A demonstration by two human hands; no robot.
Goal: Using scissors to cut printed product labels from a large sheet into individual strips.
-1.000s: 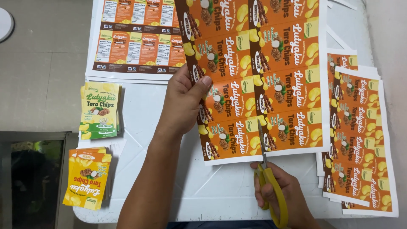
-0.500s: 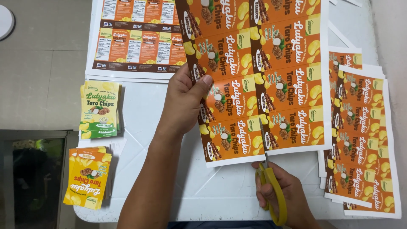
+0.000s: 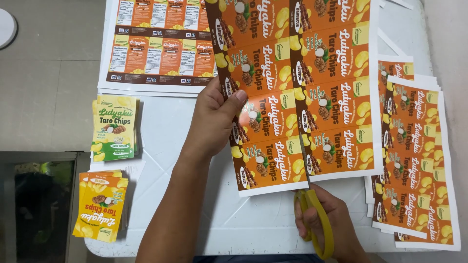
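Note:
My left hand (image 3: 213,119) pinches the left edge of a large printed sheet of orange snack labels (image 3: 297,87), holding it above the white table (image 3: 234,219). My right hand (image 3: 331,226) grips yellow-handled scissors (image 3: 312,214). The blades point away from me and run up the gap between the sheet's two label columns, a short way past the sheet's near edge. The fingers inside the handles are partly hidden.
A second printed sheet (image 3: 156,46) lies at the far left. A stack of orange label sheets (image 3: 414,160) lies at the right. Two piles of cut labels sit at the table's left edge, green (image 3: 114,127) and yellow (image 3: 101,204). Tiled floor (image 3: 48,78) lies beyond.
The scissors have cut further up the gap between the label columns. My left hand still holds the sheet's left edge, and the sheet has shifted slightly toward me.

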